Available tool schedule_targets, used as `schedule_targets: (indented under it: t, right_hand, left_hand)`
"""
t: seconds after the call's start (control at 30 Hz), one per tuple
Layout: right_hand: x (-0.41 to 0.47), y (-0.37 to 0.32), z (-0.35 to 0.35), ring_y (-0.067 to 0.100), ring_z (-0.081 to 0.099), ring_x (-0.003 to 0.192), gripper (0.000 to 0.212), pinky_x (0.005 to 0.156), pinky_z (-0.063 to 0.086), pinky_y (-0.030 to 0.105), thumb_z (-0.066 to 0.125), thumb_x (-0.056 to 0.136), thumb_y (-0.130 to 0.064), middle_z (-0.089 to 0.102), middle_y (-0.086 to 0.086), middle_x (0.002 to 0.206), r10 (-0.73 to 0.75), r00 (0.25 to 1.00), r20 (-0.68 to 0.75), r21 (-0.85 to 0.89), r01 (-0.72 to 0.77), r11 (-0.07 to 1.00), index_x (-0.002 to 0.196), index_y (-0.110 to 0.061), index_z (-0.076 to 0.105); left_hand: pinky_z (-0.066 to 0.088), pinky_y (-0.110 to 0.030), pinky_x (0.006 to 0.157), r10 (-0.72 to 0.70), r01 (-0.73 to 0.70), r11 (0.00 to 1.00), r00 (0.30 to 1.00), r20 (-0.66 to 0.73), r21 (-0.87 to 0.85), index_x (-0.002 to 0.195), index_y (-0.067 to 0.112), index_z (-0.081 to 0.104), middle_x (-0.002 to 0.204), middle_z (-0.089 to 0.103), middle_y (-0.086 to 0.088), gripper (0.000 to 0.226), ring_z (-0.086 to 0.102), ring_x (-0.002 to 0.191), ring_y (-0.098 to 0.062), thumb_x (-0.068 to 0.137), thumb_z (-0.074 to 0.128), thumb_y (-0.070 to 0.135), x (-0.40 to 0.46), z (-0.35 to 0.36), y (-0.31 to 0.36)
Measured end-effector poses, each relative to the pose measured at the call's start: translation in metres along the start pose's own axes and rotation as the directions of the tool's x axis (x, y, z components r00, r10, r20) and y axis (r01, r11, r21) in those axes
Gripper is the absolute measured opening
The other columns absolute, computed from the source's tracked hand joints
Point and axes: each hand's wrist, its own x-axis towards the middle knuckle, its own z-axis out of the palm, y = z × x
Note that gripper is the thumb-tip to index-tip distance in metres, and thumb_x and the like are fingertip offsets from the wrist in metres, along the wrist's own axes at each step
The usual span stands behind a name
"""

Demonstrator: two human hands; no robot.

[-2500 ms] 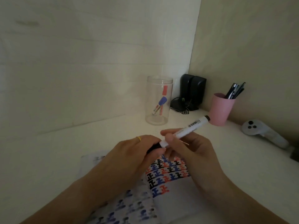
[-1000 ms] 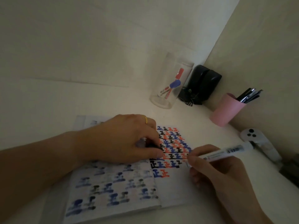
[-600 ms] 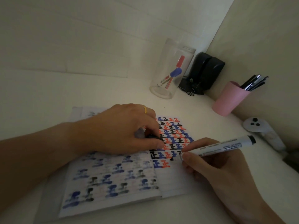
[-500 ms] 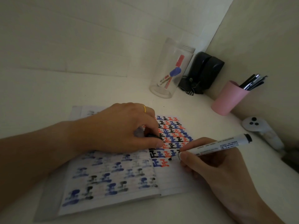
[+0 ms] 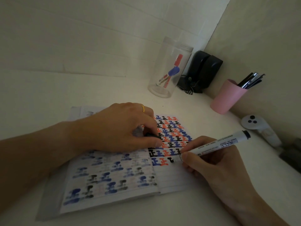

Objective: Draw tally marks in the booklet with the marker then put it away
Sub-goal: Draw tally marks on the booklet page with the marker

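Observation:
An open booklet (image 5: 114, 180) lies flat on the white desk, its right page filled with rows of black, blue and red tally characters. My right hand (image 5: 211, 162) grips a white marker (image 5: 218, 144) with a black end, its tip touching the page at a fresh black stroke (image 5: 171, 159) in the lowest row. My left hand (image 5: 120, 129) rests on the booklet's middle, pinning it down, with the black marker cap (image 5: 152, 136) held under its fingers.
A clear jar (image 5: 169, 69) with a red and a blue marker stands behind the booklet. A black device (image 5: 203, 70) sits in the corner. A pink cup (image 5: 228, 97) holds pens. A white controller (image 5: 259, 129) lies at the right.
The cap came off earlier and stays in my left hand. My right hand brought the marker down to the lowest row, and a new black stroke has appeared there.

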Motion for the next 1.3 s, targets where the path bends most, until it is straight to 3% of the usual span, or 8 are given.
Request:
schedule_targets:
  t: [0.2, 0.5, 0.7, 0.93, 1.07, 1.3]
  right_hand:
    - [0.0010, 0.0028, -0.0017, 0.011, 0.065, 0.057, 0.011, 0.051, 0.052, 0.023, 0.077, 0.077, -0.001, 0.072, 0.006, 0.062, 0.021, 1.000, 0.008, 0.047, -0.022, 0.999, 0.074, -0.012, 0.076]
    - [0.0015, 0.0035, -0.0024, 0.015, 0.063, 0.057, 0.009, 0.051, 0.052, 0.025, 0.077, 0.077, -0.003, 0.071, 0.007, 0.062, 0.012, 1.000, -0.011, 0.068, -0.011, 0.998, 0.073, -0.011, 0.077]
    - [0.0000, -0.0001, -0.0010, 0.013, 0.066, 0.058, 0.009, 0.053, 0.053, 0.017, 0.081, 0.076, 0.000, 0.075, 0.010, 0.067, -0.021, 0.999, 0.039, 0.062, 0.018, 0.998, 0.073, -0.008, 0.078]
    - [-0.0008, 0.0006, -0.0028, 0.015, 0.066, 0.059, 0.009, 0.054, 0.054, 0.021, 0.080, 0.075, 0.000, 0.074, 0.013, 0.068, -0.037, 0.999, 0.036, 0.068, 0.035, 0.997, 0.074, -0.009, 0.078]
    - [-0.0012, 0.0021, -0.0013, 0.011, 0.068, 0.059, 0.010, 0.054, 0.054, 0.018, 0.081, 0.075, -0.001, 0.075, 0.005, 0.067, -0.044, 0.997, 0.057, 0.040, 0.041, 0.998, 0.072, -0.010, 0.078]
    - [0.0027, 0.0080, -0.0014, 0.007, 0.058, 0.054, 0.014, 0.050, 0.049, 0.022, 0.073, 0.075, 0.003, 0.067, 0.002, 0.058, -0.042, 0.999, -0.013, 0.014, 0.042, 0.999, 0.067, -0.008, 0.072]
  left_hand:
    - [0.051, -0.028, 0.076, 0.007, -0.007, 1.000, 1.000, -0.003, -0.012, 0.099, 0.041, 0.071, 0.093, 0.062, 0.023, 0.033, 0.059, 0.092, -0.002, 0.088, 0.053, 0.067, -0.0003, 0.0001, -0.0006]
    - [0.054, -0.035, 0.077, 0.018, -0.018, 1.000, 1.000, -0.018, -0.008, 0.098, 0.041, 0.070, 0.093, 0.063, 0.022, 0.034, 0.061, 0.092, -0.004, 0.088, 0.053, 0.068, 0.0003, 0.0002, -0.0008]
    - [0.054, -0.036, 0.078, 0.023, -0.023, 1.000, 1.000, -0.015, -0.013, 0.099, 0.042, 0.070, 0.094, 0.064, 0.021, 0.032, 0.061, 0.093, -0.004, 0.088, 0.054, 0.067, -0.0002, 0.0001, -0.0012]
    - [0.054, -0.033, 0.076, 0.024, -0.024, 1.000, 1.000, -0.020, 0.000, 0.098, 0.040, 0.071, 0.094, 0.064, 0.021, 0.032, 0.060, 0.091, -0.004, 0.088, 0.055, 0.066, -0.0002, 0.0003, -0.0023]
    - [0.054, -0.034, 0.077, 0.030, -0.030, 1.000, 0.999, -0.022, -0.002, 0.098, 0.041, 0.071, 0.094, 0.063, 0.021, 0.032, 0.060, 0.092, -0.004, 0.088, 0.054, 0.067, 0.0000, 0.0009, -0.0028]
    - [0.052, -0.030, 0.074, 0.030, -0.029, 0.999, 0.999, -0.028, 0.014, 0.098, 0.041, 0.070, 0.091, 0.061, 0.023, 0.033, 0.059, 0.090, -0.002, 0.088, 0.053, 0.067, 0.0003, 0.0013, -0.0028]
